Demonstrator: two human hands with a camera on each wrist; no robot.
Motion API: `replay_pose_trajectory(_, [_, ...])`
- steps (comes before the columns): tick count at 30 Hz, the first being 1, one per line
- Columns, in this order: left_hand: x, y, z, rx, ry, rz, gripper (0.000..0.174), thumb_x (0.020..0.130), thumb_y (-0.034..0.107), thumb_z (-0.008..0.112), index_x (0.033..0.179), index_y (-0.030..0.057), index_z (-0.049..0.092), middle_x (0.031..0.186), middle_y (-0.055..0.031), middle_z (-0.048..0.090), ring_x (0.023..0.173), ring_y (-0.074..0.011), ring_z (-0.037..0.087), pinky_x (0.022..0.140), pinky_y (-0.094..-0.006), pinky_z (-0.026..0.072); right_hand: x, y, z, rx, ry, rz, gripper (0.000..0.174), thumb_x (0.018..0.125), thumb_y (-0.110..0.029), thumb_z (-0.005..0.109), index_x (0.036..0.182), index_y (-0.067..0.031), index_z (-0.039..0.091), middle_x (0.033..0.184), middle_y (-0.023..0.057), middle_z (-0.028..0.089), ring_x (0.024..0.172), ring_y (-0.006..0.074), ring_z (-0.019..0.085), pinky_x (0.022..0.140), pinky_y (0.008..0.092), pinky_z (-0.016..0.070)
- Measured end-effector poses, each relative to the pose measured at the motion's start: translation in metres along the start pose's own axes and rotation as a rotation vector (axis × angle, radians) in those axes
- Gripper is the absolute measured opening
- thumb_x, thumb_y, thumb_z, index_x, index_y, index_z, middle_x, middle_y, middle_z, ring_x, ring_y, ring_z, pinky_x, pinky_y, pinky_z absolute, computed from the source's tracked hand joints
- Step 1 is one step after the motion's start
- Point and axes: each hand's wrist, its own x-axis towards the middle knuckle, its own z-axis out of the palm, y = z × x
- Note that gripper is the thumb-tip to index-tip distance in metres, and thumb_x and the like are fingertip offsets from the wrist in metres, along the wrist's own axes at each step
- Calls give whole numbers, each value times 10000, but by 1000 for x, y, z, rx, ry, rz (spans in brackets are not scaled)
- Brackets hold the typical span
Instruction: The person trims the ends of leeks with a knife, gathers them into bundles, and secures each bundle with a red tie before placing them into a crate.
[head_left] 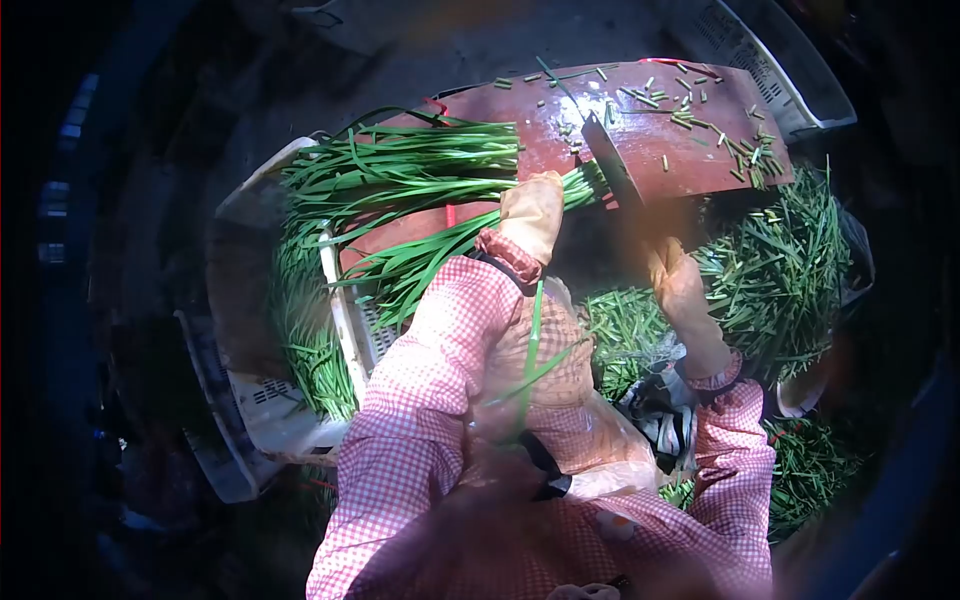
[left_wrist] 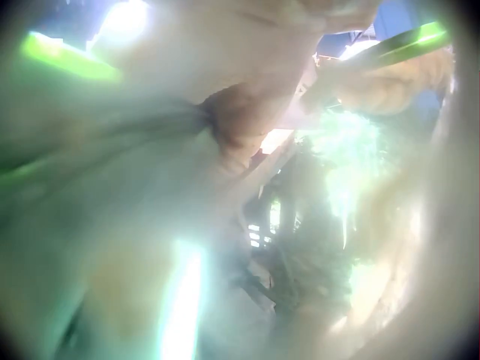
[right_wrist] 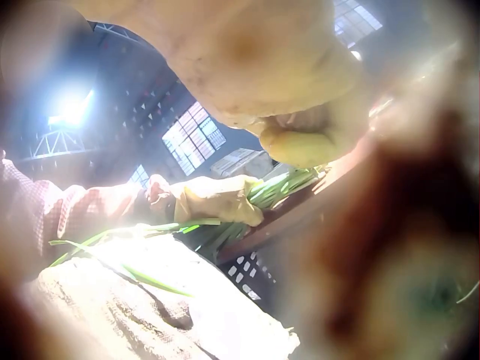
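My left hand [head_left: 533, 215], in a tan glove, grips a bunch of garlic chives [head_left: 585, 184] on the reddish board [head_left: 400, 235]. The cut ends stick out to its right, and long leaves trail left. My right hand [head_left: 680, 285], gloved too, holds a long-bladed knife [head_left: 612, 165], its handle blurred in the head view. The blade stands beside the cut ends. In the right wrist view, the left hand [right_wrist: 217, 202] grips the chives [right_wrist: 285, 187] near the board's edge, with the right hand [right_wrist: 270, 82] large in front. Heavy blur covers most of the left wrist view.
More long chives [head_left: 430, 148] lie on the board's left. Short cut pieces [head_left: 755, 160] are scattered over its right side. Heaps of cut chives [head_left: 775, 255] sit below the board. A white crate [head_left: 345, 300] stands at the left, another crate [head_left: 790, 95] at the back right.
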Motion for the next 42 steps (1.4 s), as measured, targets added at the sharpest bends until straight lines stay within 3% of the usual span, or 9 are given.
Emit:
replay_pose_trajectory(3, [0,-1,0,-3,15,33,157,891,88,490,911,32,635,848,-188,694,793,-346,710,670,-451,557,6,2,-10,-143,-46,-158,229,979,-238,612,1001,-18,554,688,146,589,587,260,565,569,381,455])
replay_pose_trajectory(14, [0,2,7,68,30,35,156,889,96,496,893,44,643,828,-172,694,772,-326,713,649,-437,560,33,36,21,-186,-228,41,350,961,-379,574,1071,-47,554,942,258,657,934,466,619,769,516,482])
replay_pose_trajectory(19, [2,1,4,72,-26,55,163,897,99,488,925,44,639,867,-182,697,811,-325,713,667,-434,560,43,34,47,140,-125,249,367,946,-398,594,1110,-69,591,946,235,664,931,439,632,779,497,486])
replay_pose_trajectory(22, [0,-3,-5,24,-64,88,159,907,109,481,946,30,614,890,-187,695,845,-331,707,696,-447,556,54,32,18,-221,-188,98,428,941,-441,580,1181,-86,592,952,228,679,939,426,643,796,483,497])
replay_pose_trajectory(26, [-20,-4,-42,69,-42,108,113,889,109,517,918,42,603,835,-171,678,776,-325,702,673,-434,554,68,-9,-14,-505,-128,359,455,922,-439,603,1183,-66,589,915,221,698,925,419,665,799,486,514])
replay_pose_trajectory(32, [-65,-13,-114,147,48,203,52,866,84,550,898,59,582,810,-152,665,727,-332,686,617,-432,538,66,-19,-15,-733,-27,-59,473,841,-310,729,1239,-91,597,1166,162,646,1038,348,635,838,439,530])
replay_pose_trajectory(36, [-111,3,-163,8,-316,106,176,835,118,635,957,36,539,818,-159,660,721,-335,676,622,-434,532,17,-113,-32,169,57,-430,401,798,-212,758,1177,-116,668,1136,97,648,1074,299,600,925,413,477])
replay_pose_trajectory(40, [-149,27,-172,12,-545,-47,360,774,163,728,1069,65,546,883,-153,671,841,-362,678,730,-464,543,-27,-152,-30,95,-46,-805,272,734,-113,786,993,-84,709,1008,73,653,1005,254,608,896,394,466])
replay_pose_trajectory(42, [-170,29,-164,-67,-458,-21,395,769,148,730,1122,70,570,907,-158,669,864,-369,676,757,-471,542,-47,-105,-26,119,11,-645,136,767,-149,736,888,-99,702,1001,34,664,1025,267,604,901,400,447])
